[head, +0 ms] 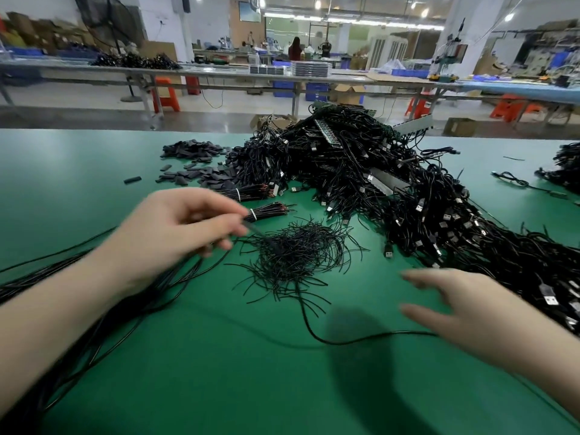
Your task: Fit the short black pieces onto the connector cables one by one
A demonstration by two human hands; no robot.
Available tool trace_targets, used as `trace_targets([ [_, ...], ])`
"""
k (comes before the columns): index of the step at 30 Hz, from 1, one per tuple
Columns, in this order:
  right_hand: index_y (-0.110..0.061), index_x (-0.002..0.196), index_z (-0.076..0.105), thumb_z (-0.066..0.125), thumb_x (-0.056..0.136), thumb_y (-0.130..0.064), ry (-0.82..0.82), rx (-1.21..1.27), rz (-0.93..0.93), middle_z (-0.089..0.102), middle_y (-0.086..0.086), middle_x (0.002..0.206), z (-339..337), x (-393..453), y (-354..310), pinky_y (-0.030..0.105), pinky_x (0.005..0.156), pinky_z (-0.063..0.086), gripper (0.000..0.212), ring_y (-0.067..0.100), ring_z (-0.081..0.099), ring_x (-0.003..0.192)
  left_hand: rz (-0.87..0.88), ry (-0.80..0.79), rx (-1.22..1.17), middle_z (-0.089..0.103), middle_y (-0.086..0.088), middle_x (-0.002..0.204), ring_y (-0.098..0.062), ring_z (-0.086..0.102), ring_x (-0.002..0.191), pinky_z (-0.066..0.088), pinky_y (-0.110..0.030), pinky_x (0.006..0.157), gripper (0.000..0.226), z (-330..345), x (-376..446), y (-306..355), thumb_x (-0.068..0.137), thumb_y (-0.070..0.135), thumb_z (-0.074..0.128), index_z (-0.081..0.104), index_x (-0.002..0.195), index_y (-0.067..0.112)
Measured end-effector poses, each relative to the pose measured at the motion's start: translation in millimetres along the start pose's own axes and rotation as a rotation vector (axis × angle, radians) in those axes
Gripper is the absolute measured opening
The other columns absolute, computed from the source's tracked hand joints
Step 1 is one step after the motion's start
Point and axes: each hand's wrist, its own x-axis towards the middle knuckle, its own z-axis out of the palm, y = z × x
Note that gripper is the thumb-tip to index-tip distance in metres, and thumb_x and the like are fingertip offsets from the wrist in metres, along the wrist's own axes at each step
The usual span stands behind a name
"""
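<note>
My left hand (185, 227) hovers over the green table (219, 372) and pinches a thin black cable end (255, 230) that points toward a loose heap of short black wire pieces (295, 255). My right hand (464, 309) floats low over the table at the right, fingers spread, holding nothing. A single black cable (345, 340) curves across the table under the right hand. A big pile of USB connector cables (392, 189) fills the middle and right. Flat short black pieces (201, 171) lie scattered at the back left. Both hands are blurred.
Two tied bundles of wires with bare copper ends (266, 211) lie beside the left hand. Long black cables (94, 309) run under my left forearm to the table's left edge. Another cable heap (561, 171) sits at the far right. Workbenches stand behind.
</note>
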Motion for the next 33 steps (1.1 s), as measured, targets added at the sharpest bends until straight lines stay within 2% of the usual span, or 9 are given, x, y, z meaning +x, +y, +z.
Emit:
trace_targets([
  [4, -0.039, 0.108, 0.065, 0.050, 0.091, -0.049, 0.165, 0.646, -0.090, 0.071, -0.020, 0.100, -10.5, 48.2, -53.9, 0.018, 0.089, 0.050, 0.025, -0.004, 0.064, 0.096, 0.074, -0.105, -0.189, 0.077, 0.000, 0.084, -0.008, 0.069, 0.073, 0.053, -0.017, 0.064, 0.025, 63.2, 41.1, 14.8, 0.072, 0.031, 0.079, 0.074, 0.095, 0.040],
  [6, -0.025, 0.087, 0.066, 0.047, 0.100, -0.028, 0.273, 0.880, -0.054, 0.068, -0.008, 0.068, -11.3, 64.3, -65.1, 0.025, 0.068, 0.054, 0.024, 0.008, 0.065, 0.066, 0.014, -0.030, -0.424, 0.075, 0.001, 0.081, -0.009, 0.068, 0.072, 0.054, -0.019, 0.065, 0.040, 83.9, 54.0, 15.1, 0.070, 0.033, 0.083, 0.070, 0.108, 0.037],
  [8, -0.022, 0.076, 0.061, 0.043, 0.102, -0.024, 0.383, 1.058, -0.026, 0.048, -0.008, 0.051, -14.5, 78.1, -69.1, 0.027, 0.048, 0.041, 0.031, 0.011, 0.046, 0.047, -0.086, 0.049, -0.677, 0.073, 0.003, 0.084, -0.011, 0.067, 0.072, 0.055, -0.023, 0.065, 0.058, 97.5, 62.3, 15.4, 0.069, 0.037, 0.082, 0.061, 0.121, 0.024],
  [11, -0.028, 0.069, 0.059, 0.048, 0.100, -0.027, 0.436, 1.118, -0.004, 0.040, -0.015, 0.051, -13.9, 93.5, -70.2, 0.024, 0.050, 0.029, 0.033, 0.003, 0.033, 0.045, -0.199, 0.124, -0.905, 0.074, 0.001, 0.097, -0.012, 0.071, 0.082, 0.059, -0.027, 0.076, 0.058, 106.5, 69.1, 13.6, 0.072, 0.045, 0.070, 0.058, 0.120, 0.013],
  [14, -0.030, 0.063, 0.057, 0.044, 0.101, -0.027, 0.403, 1.231, -0.040, 0.044, -0.016, 0.049, -11.3, 101.6, -69.4, 0.014, 0.045, 0.031, 0.040, 0.000, 0.038, 0.042, -0.281, -0.015, -0.709, 0.072, -0.003, 0.114, -0.015, 0.067, 0.106, 0.046, -0.045, 0.105, 0.076, 107.6, 68.2, 7.7, 0.084, 0.067, 0.045, 0.051, 0.137, 0.013],
  [17, -0.024, 0.065, 0.055, 0.037, 0.103, -0.026, 0.385, 1.044, -0.050, 0.050, -0.018, 0.052, -3.9, 105.5, -67.5, 0.012, 0.049, 0.032, 0.043, -0.001, 0.045, 0.047, -0.295, -0.133, -0.583, 0.068, -0.010, 0.120, -0.019, 0.062, 0.111, 0.041, -0.049, 0.108, 0.067, 104.2, 69.3, 1.4, 0.099, 0.061, 0.020, 0.066, 0.124, 0.019],
  [24, -0.012, 0.079, 0.056, 0.041, 0.102, -0.031, 0.157, 0.754, -0.128, 0.048, -0.008, 0.058, 5.9, 104.0, -57.0, 0.037, 0.059, 0.041, 0.034, 0.009, 0.044, 0.054, -0.244, -0.103, -0.668, 0.075, -0.004, 0.107, -0.016, 0.070, 0.103, 0.046, -0.033, 0.079, 0.051, 87.0, 75.0, -3.6, 0.102, 0.042, 0.032, 0.079, 0.091, 0.025],
  [30, -0.017, 0.102, 0.069, 0.039, 0.104, -0.032, -0.400, 0.940, -0.118, 0.062, -0.004, 0.068, 12.9, 105.1, -45.9, 0.028, 0.076, 0.053, 0.033, 0.014, 0.061, 0.068, -0.228, -0.225, -0.714, 0.076, -0.007, 0.100, -0.019, 0.072, 0.099, 0.058, -0.026, 0.080, 0.056, 83.7, 73.6, -1.9, 0.098, 0.046, 0.031, 0.080, 0.088, 0.023],
  [33, -0.016, 0.099, 0.072, 0.042, 0.097, -0.048, -0.555, 0.903, -0.089, 0.059, -0.002, 0.065, 16.1, 107.1, -34.7, 0.029, 0.073, 0.051, 0.044, 0.018, 0.058, 0.065, -0.195, -0.321, -0.807, 0.076, -0.003, 0.080, -0.018, 0.074, 0.078, 0.059, -0.028, 0.068, 0.052, 83.6, 69.8, 2.9, 0.090, 0.048, 0.036, 0.079, 0.074, 0.022],
])
